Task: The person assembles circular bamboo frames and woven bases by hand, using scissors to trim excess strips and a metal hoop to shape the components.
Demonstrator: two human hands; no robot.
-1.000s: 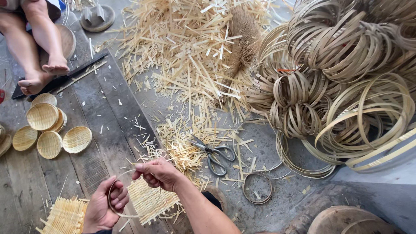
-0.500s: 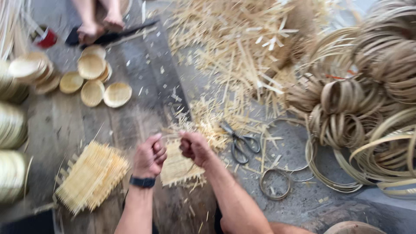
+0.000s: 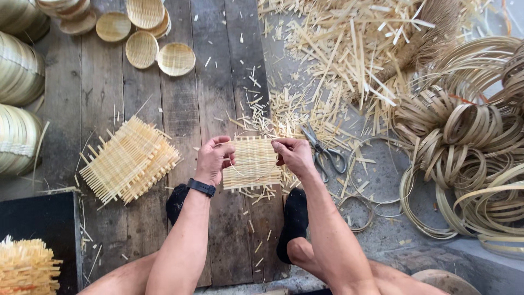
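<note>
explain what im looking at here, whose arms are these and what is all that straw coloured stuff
The view comes from a camera worn on a person's head, looking down, so the arms are that person's own. The left hand, with a dark wristband, and the right hand hold a small square woven mat and a thin hoop against it, above a wooden plank floor. To the left lies a stack of similar mats. At the top sit small round woven trays. Scissors lie just right of the hands among cut strip offcuts, and coiled strip rings pile up at far right. The dark shapes below are the person's socked feet.
</note>
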